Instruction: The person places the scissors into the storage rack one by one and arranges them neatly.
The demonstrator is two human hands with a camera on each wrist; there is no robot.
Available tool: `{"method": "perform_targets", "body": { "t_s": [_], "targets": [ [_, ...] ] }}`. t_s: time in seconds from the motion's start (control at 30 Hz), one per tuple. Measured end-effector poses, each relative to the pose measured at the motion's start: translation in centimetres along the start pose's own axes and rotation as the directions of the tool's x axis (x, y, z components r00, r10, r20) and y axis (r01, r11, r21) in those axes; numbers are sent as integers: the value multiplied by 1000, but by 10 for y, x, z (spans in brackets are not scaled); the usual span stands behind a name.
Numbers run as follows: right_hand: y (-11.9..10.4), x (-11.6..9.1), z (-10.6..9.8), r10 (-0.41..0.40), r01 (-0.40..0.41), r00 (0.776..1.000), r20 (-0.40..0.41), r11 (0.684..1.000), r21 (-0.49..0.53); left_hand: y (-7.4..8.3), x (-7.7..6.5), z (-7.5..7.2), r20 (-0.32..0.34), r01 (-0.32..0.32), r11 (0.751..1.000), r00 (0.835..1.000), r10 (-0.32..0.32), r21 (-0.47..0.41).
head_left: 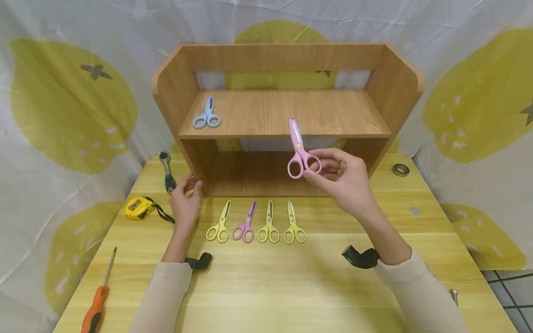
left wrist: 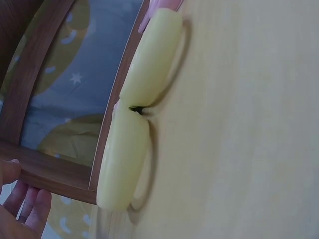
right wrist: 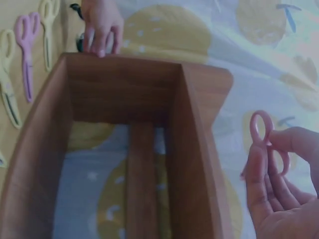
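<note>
My right hand point(head_left: 351, 182) holds pink scissors point(head_left: 298, 148) up in front of the wooden shelf point(head_left: 266, 111), pinching one handle ring between thumb and fingers, blades pointing up. In the right wrist view, the same pink scissors point(right wrist: 261, 127) appear beside the shelf. My left hand point(head_left: 186, 196) rests its fingers against the outside of the shelf's left side panel, near its base. Blue scissors point(head_left: 207, 114) lie on the upper board at the left. Before the shelf, a row has yellow scissors point(head_left: 219, 226), purple scissors point(head_left: 246, 226), then two more yellow scissors point(head_left: 268, 226).
On the left are a green-handled ratchet point(head_left: 167, 171), a yellow tape measure point(head_left: 139, 207) and an orange screwdriver point(head_left: 97, 300). A roll of dark tape point(head_left: 400, 170) lies at right, with a metal bolt point(head_left: 454, 295) nearer me. A lemon-print curtain point(head_left: 75, 152) hangs behind.
</note>
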State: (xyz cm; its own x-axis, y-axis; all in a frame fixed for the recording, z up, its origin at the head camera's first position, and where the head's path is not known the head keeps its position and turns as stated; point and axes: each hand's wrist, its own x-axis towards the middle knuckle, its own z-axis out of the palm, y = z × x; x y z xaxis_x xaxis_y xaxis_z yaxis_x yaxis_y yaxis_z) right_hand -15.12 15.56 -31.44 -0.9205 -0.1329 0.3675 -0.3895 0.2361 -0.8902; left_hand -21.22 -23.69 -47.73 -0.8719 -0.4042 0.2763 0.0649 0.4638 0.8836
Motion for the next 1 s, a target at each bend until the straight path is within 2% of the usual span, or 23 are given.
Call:
{"method": "perform_targets", "body": {
  "t_s": [0.23,0.53,0.8,1.0],
  "targets": [
    [-20,51,15,1,-3,1000,-32,998,-61,-2,-1,-1,1,-8,1000,1000,8,-2],
    [-30,103,39,59,-60,998,-23,997,-52,-3,0,0,-10,-20,1000,1000,19,-8],
    [-29,134,80,115,-115,993,1,990,-76,-5,0,0,-17,-36,999,999,36,2],
    [-28,146,99,173,-171,985,26,983,-70,-3,0,3,-22,-28,1000,999,27,-14]
  ]
}}
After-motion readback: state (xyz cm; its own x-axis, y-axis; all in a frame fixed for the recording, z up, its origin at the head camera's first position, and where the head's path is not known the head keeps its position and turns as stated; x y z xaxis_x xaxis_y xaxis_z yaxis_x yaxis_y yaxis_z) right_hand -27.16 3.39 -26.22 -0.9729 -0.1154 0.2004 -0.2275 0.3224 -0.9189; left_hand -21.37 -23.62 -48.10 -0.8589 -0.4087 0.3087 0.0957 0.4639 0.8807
